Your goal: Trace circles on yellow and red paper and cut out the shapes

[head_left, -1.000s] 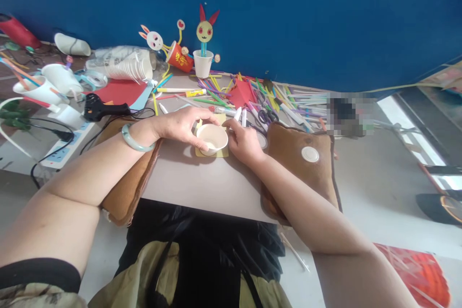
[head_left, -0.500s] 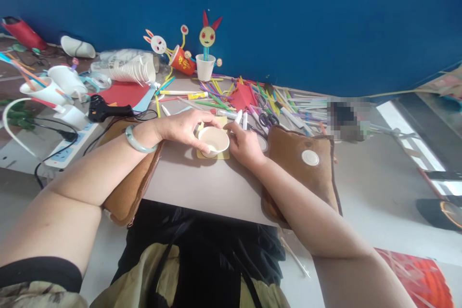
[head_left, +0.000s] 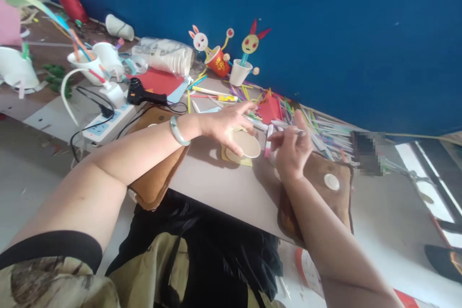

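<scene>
Pale paper cup [head_left: 250, 145] right over the yellow paper [head_left: 247, 161] | left hand [head_left: 225, 127] spreads round it, likely steadying, grip unclear | right hand [head_left: 293, 151] half-curls nearby, can't tell what it grips

Your one camera sits on your head, looking forward and down across the worktop [head_left: 216, 180] to the blue wall [head_left: 325, 43], your arms [head_left: 144, 155] close below.

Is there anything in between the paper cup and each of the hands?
On the right hand's side, yes: a white and pink marker lies on the table between it and the paper cup. Nothing visible is between the left hand and the cup; its thumb is right at the cup.
</scene>
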The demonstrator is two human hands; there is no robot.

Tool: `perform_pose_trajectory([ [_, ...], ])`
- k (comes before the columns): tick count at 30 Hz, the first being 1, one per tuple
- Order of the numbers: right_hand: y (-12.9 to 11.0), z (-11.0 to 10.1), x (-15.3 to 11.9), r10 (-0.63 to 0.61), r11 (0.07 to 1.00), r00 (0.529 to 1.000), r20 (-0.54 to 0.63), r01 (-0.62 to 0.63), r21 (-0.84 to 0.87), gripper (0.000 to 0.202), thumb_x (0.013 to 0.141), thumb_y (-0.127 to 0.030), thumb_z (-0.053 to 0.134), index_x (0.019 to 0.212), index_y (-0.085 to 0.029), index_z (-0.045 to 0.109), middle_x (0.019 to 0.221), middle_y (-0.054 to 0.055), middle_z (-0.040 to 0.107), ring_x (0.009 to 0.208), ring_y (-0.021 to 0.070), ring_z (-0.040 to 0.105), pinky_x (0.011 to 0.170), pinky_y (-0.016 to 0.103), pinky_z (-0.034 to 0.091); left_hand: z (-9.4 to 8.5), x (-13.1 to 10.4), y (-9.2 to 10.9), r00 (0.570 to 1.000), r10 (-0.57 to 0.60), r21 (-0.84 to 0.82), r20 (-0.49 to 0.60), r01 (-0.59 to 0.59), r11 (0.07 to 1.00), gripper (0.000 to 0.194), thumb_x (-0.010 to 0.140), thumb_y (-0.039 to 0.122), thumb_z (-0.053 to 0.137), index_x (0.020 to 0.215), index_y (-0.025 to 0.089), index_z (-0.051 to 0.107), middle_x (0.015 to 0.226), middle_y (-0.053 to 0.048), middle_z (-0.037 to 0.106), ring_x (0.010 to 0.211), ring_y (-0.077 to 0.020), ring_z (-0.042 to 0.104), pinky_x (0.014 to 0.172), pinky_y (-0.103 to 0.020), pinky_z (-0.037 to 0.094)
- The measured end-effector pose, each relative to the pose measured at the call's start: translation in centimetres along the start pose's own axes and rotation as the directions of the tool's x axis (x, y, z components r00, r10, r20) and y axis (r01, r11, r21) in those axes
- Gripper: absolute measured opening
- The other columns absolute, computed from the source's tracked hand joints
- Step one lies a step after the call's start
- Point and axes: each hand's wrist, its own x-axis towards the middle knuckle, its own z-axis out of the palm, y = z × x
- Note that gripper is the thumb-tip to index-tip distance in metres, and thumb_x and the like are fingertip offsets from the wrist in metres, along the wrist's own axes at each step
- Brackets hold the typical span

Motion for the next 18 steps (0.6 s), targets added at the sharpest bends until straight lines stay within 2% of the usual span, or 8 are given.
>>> perform_pose_trajectory([
  [2, -1.0, -0.1, 1.0, 0.072, 0.997, 0.988, -0.140, -0.066, 0.051, 0.057, 0.093, -0.059, 0.050, 0.129, -0.017, 0.060, 0.056, -0.006, 0.052, 0.041, 0.0078, 0.041, 0.042, 0.021, 0.032, 0.1, 0.0, -0.1, 1.000, -0.005, 0.013, 0.005, 0.005, 1.000, 0.059, 0.056, 0.051, 0.089, 0.106, 0.022, 0.077, 0.157, -0.013, 0.032, 0.149, -0.0429, 0.024, 0.121, -0.060, 0.022],
  [3, -1.4, -0.2, 1.6, 0.100, 0.994, 0.980, -0.173, -0.091, 0.059, 0.053, 0.094, -0.059, 0.049, 0.121, -0.016, 0.064, 0.055, -0.006, 0.050, 0.042, 0.0080, 0.041, 0.041, 0.022, 0.030, 0.2, 0.1, -0.1, 1.000, -0.004, 0.019, 0.008, 0.004, 1.000, 0.057, 0.057, 0.049, 0.088, 0.106, 0.022, 0.077, 0.160, -0.012, 0.029, 0.151, -0.0425, 0.020, 0.121, -0.061, 0.020],
  [5, -2.1, -0.3, 2.7, 0.119, 0.993, 0.982, -0.149, -0.118, 0.016, 0.042, 0.095, -0.054, 0.049, 0.101, -0.016, 0.068, 0.055, -0.003, 0.050, 0.041, 0.0083, 0.039, 0.040, 0.025, 0.026, 0.2, 0.1, -0.1, 1.000, -0.008, 0.034, 0.000, 0.008, 0.999, 0.055, 0.059, 0.048, 0.087, 0.107, 0.023, 0.077, 0.162, -0.011, 0.027, 0.153, -0.0416, 0.014, 0.122, -0.062, 0.016],
  [8, -2.6, -0.1, 4.4, 0.149, 0.981, 0.988, 0.040, -0.143, -0.131, 0.035, 0.098, -0.044, 0.050, 0.080, -0.018, 0.065, 0.055, 0.000, 0.051, 0.041, 0.0084, 0.040, 0.042, 0.029, 0.026, 0.2, 0.1, 0.1, 1.000, -0.014, 0.041, -0.015, 0.014, 0.999, 0.055, 0.059, 0.047, 0.087, 0.107, 0.023, 0.077, 0.163, -0.011, 0.028, 0.155, -0.0407, 0.008, 0.123, -0.063, 0.009],
  [10, -2.5, 0.6, 5.4, 0.177, 0.970, 0.965, 0.196, -0.137, -0.204, 0.037, 0.099, -0.041, 0.049, 0.072, -0.019, 0.062, 0.052, 0.000, 0.050, 0.042, 0.0084, 0.041, 0.044, 0.029, 0.028, 0.1, 0.1, 0.2, 1.000, -0.006, 0.031, -0.005, 0.006, 1.000, 0.050, 0.061, 0.047, 0.086, 0.104, 0.023, 0.078, 0.164, -0.008, 0.027, 0.156, -0.0392, 0.003, 0.124, -0.062, 0.009],
  [14, -1.9, 2.7, 6.9, 0.259, 0.947, 0.837, 0.482, -0.123, -0.296, 0.043, 0.099, -0.044, 0.050, 0.062, -0.020, 0.055, 0.046, -0.001, 0.047, 0.040, 0.0072, 0.040, 0.045, 0.025, 0.030, -0.2, 0.0, 0.7, 1.000, -0.017, 0.017, 0.014, 0.016, 1.000, 0.047, 0.062, 0.048, 0.087, 0.100, 0.023, 0.079, 0.167, -0.004, 0.020, 0.156, -0.0389, 0.000, 0.124, -0.062, 0.010],
  [16, -1.7, 3.8, 7.1, 0.282, 0.936, 0.786, 0.550, -0.099, -0.339, 0.046, 0.098, -0.046, 0.052, 0.059, -0.020, 0.053, 0.045, -0.002, 0.047, 0.040, 0.0070, 0.040, 0.044, 0.024, 0.031, -0.3, 0.0, 0.9, 0.999, -0.039, 0.026, 0.018, 0.039, 0.999, 0.049, 0.060, 0.049, 0.088, 0.100, 0.022, 0.080, 0.168, -0.005, 0.016, 0.155, -0.0412, 0.001, 0.124, -0.065, 0.005],
  [18, -1.7, 4.6, 7.1, 0.232, 0.930, 0.800, 0.554, -0.016, -0.367, 0.046, 0.096, -0.045, 0.056, 0.058, -0.019, 0.054, 0.046, -0.001, 0.050, 0.043, 0.0079, 0.045, 0.045, 0.024, 0.034, -0.4, 0.0, 1.0, 0.999, -0.046, 0.026, 0.021, 0.045, 0.999, 0.052, 0.059, 0.050, 0.089, 0.101, 0.022, 0.080, 0.168, -0.006, 0.015, 0.155, -0.0426, 0.002, 0.123, -0.066, 0.002],
])
